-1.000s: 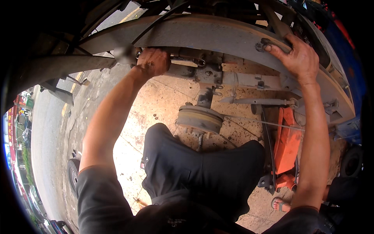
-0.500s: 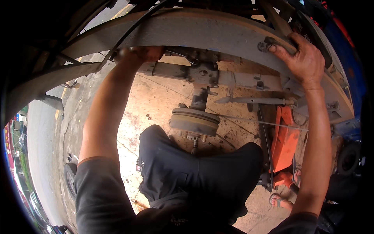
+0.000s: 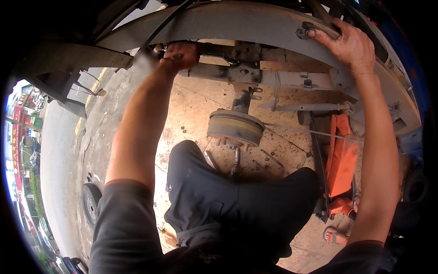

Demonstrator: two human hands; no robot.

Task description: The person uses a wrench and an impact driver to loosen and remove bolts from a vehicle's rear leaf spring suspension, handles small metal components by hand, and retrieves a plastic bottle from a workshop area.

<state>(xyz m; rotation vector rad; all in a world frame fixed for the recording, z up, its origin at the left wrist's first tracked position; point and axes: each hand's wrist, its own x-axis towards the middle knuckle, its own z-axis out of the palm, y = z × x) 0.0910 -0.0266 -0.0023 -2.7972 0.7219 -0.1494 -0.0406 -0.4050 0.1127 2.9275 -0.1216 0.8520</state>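
Beneath a long grey steel frame beam (image 3: 214,23), my left hand (image 3: 182,55) is closed around the handle of a metal wrench (image 3: 218,55). The wrench's ring end sits at the bolted plate (image 3: 245,68) on the axle. My right hand (image 3: 353,48) grips the beam farther right, its thumb on the face near a dark greasy patch and its fingers over the edge. Below the plate is a round, rusty brake drum (image 3: 235,129) in front of my knees. What the far end of my left fist touches is hidden.
An orange jack-like stand (image 3: 340,155) is at the right. A metal rod (image 3: 315,107) runs beside the axle. Loose tools, including a socket bar (image 3: 237,157), lie by the drum. A person's sandalled foot (image 3: 335,235) is at lower right; a wheel (image 3: 91,203) lies at left.
My left hand has come out a little from under the beam, showing more of its back, still on the wrench. My right hand keeps its hold. The whole view has shifted slightly.
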